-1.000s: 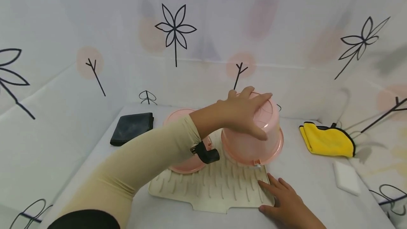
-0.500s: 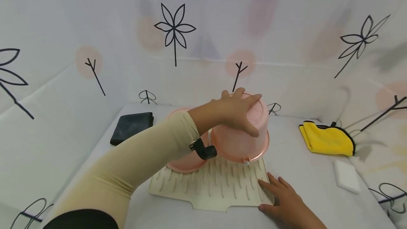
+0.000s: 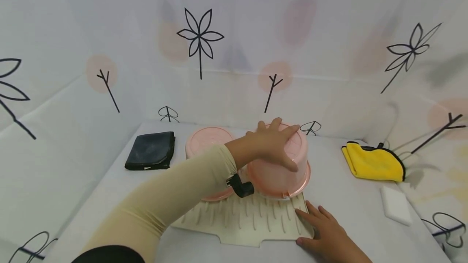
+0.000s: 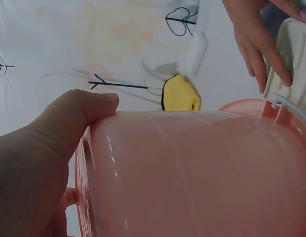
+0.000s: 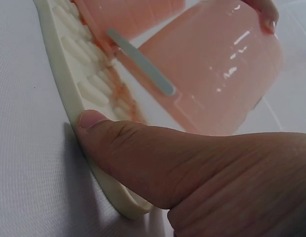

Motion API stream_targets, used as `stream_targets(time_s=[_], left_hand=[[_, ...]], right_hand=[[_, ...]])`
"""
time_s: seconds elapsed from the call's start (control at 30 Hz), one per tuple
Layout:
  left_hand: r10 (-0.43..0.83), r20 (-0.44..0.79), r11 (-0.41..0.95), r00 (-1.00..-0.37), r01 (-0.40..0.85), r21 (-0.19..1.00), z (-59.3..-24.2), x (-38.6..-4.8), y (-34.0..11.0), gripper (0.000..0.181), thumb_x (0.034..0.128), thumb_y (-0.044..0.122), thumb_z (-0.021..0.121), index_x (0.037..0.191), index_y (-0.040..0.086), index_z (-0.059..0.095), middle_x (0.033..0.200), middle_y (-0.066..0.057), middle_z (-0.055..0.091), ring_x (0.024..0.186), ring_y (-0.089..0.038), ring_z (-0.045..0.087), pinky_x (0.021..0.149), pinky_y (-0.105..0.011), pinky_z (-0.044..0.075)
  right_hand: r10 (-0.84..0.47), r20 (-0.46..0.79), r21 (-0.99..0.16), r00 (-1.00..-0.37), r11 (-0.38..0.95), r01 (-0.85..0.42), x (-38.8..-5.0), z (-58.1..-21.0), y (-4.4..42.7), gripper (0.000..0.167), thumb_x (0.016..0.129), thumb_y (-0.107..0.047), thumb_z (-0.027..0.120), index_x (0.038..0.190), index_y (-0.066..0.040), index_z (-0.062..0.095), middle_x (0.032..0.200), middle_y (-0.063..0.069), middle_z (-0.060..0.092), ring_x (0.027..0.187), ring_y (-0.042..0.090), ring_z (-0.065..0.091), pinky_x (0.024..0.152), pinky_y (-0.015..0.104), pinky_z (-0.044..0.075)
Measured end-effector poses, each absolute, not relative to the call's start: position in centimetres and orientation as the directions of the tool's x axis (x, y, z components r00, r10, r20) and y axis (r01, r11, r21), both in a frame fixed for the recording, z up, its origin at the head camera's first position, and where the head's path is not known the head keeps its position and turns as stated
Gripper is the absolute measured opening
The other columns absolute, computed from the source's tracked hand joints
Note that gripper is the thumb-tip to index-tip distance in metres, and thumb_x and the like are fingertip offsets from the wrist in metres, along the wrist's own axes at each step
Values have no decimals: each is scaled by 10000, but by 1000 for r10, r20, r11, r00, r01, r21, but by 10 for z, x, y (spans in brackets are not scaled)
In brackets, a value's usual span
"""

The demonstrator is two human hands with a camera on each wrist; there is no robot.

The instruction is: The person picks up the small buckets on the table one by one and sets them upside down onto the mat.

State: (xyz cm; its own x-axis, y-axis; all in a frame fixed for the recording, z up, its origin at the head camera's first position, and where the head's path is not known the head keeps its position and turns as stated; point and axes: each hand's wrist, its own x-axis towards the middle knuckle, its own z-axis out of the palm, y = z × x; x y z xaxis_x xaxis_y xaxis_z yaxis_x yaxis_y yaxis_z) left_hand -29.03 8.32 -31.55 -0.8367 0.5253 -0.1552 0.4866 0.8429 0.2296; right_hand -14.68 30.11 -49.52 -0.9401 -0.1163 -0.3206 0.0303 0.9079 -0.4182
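My left hand (image 3: 272,143) grips the bottom of an upside-down pink plastic bucket (image 3: 281,177), fingers spread over its base and thumb on its side. This bucket stands at the right part of a cream ridged drying mat (image 3: 237,222); whether its rim fully touches the mat I cannot tell. A pale bail handle (image 5: 143,61) shows at its rim in the right wrist view. A second upturned pink bucket (image 3: 208,139) sits beside it on the left, partly hidden by my left forearm. My right hand (image 3: 327,230) touches the mat's front right corner, thumb against the edge and fingers fairly straight.
A folded black cloth or pouch (image 3: 150,150) lies at the back left of the white table (image 3: 351,206). At the right are a folded yellow cloth (image 3: 373,161) with black trim and a white block (image 3: 396,205). A patterned curtain (image 3: 234,52) hangs behind.
My left hand has brought the gripped bucket leftward, closer to the second bucket, and then slightly down. The right hand stays at the mat's corner.
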Motion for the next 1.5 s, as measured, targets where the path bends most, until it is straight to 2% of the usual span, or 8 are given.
stream_targets(time_s=[0.3,0.8,1.07,1.27,1.5], left_hand=[[519,-145,846,-843,481,230,-335,-293,87,1125,717,799,761,1611,606,108,1720,65,117,1488,-378,305,1009,-635,446],[524,-162,844,-836,486,228,-349,-298,99,1043,799,811,664,1626,577,72,1775,9,22,1589,-488,131,1085,-716,347],[504,-145,862,-851,487,140,-358,-298,113,1024,782,878,588,1609,609,46,1762,24,78,1584,-452,171,1048,-661,367],[493,-135,869,-860,477,131,-362,-298,121,1014,772,897,570,1595,631,40,1755,57,85,1584,-424,182,1054,-661,372],[490,-123,868,-863,471,156,-365,-302,115,992,801,858,580,1611,603,67,1770,24,48,1599,-445,131,1107,-710,336]], right_hand=[[-139,-297,-423,-945,906,0,-147,-498,303,865,757,-594,866,1495,-233,594,1656,218,377,1473,613,274,1007,820,363],[-125,-339,-405,-932,914,25,-147,-495,299,869,757,-606,864,1496,-237,595,1653,233,374,1466,628,270,991,833,360],[-125,-335,-399,-934,917,21,-146,-496,302,888,760,-627,848,1505,-224,584,1654,235,371,1468,625,271,998,832,355],[-144,-317,-399,-938,917,-6,-143,-497,307,882,780,-605,845,1513,-200,571,1647,258,367,1456,637,278,1006,811,373],[-180,-256,-445,-950,894,-49,-142,-497,307,862,783,-607,838,1499,-197,588,1643,247,383,1465,630,270,996,813,374]])
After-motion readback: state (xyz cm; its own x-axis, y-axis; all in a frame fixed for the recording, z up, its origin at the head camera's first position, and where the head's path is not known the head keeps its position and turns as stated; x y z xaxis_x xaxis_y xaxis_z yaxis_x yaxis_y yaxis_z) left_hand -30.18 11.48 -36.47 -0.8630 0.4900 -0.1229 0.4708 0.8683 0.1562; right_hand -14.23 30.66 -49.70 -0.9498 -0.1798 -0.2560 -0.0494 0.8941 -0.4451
